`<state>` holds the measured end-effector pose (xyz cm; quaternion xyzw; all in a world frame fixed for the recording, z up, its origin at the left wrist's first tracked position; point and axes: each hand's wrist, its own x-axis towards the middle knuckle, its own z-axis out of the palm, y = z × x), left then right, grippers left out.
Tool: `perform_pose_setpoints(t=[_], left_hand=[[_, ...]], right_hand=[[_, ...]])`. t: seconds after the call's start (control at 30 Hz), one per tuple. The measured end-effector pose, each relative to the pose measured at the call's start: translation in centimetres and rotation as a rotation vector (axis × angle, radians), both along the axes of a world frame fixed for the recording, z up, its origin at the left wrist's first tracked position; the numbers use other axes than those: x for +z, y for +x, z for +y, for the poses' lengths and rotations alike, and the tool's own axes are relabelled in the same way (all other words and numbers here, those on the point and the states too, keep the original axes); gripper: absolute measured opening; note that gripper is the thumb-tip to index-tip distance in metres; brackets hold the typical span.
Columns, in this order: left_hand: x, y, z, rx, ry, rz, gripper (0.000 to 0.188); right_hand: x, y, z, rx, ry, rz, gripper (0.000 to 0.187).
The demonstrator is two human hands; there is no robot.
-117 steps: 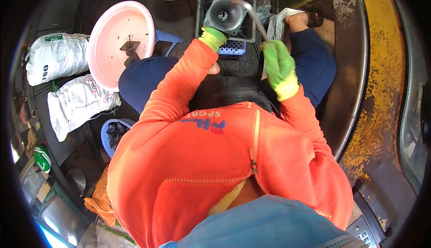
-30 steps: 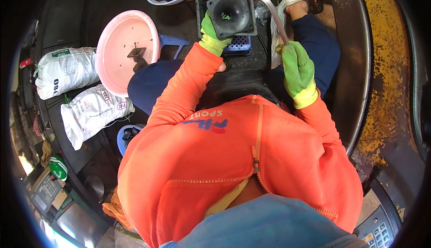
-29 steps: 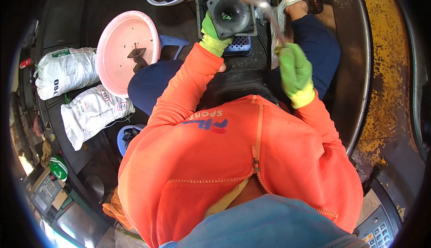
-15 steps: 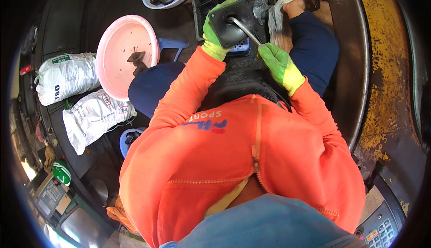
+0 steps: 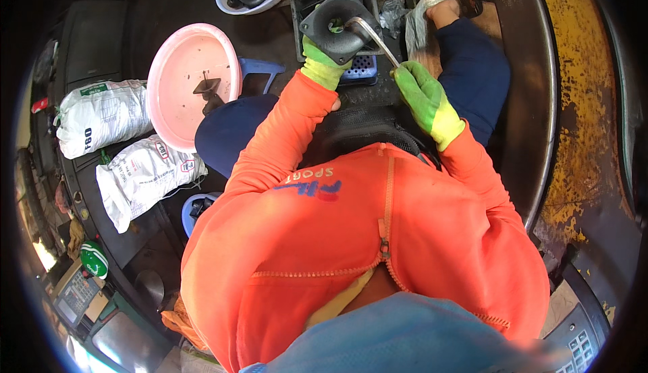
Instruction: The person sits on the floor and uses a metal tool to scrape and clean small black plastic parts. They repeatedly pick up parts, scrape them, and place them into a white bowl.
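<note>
Wearing a yellow-green glove, my left hand (image 5: 322, 61) is closed round a black rubber-like piece (image 5: 345, 47) with a square flange and a round funnel-shaped opening. Its flange has small holes near the corners. Green glove fingers show through the opening; the others are hidden behind the piece. My right hand (image 5: 422, 97), gloved the same way, is closed on a bent metal tool (image 5: 379, 41). The tool's hooked end lies at the right rim of the opening. Whether the tip touches the inner wall I cannot tell.
Below the piece are a dark rectangular tray (image 5: 299, 35) and a blue perforated basket (image 5: 363, 69). At left stands a pink basin (image 5: 182, 69) holding a similar dark piece. A pale blue bowl (image 5: 260, 3) of black pieces and white sacks (image 5: 104, 113) are nearby. A metal rim (image 5: 552, 103) curves at right.
My left hand has turned the black piece so its opening faces more toward me. The tool's bent end shows more now, and my right hand has shifted slightly right.
</note>
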<state>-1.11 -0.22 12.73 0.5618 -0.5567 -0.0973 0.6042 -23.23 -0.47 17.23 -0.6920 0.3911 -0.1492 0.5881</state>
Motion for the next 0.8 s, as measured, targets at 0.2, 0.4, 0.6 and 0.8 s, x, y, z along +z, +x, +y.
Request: perform_pose_setpoints(t=[0.2,0.4,0.6,0.8], left_hand=[[-0.2,-1.3,0.1,-0.262,0.146,0.409,0.039],[-1.5,0.5,0.4,-0.158,0.263,-0.001,0.034],[-3.5,0.2,0.2,-0.170,0.041,0.591,0.036],[-2.2,-0.9,0.0,-0.403,-0.089,1.075,0.032]], right_hand=[[0.1,0.2,0.5,-0.032,-0.190,0.041,0.029],[1.4,-0.3,0.4,-0.064,-0.350,0.094,0.025],[2.8,-0.1,1.5,-0.251,-0.556,-0.379,0.024],[3.4,0.7,0.8,0.007,-0.276,0.082,0.019]])
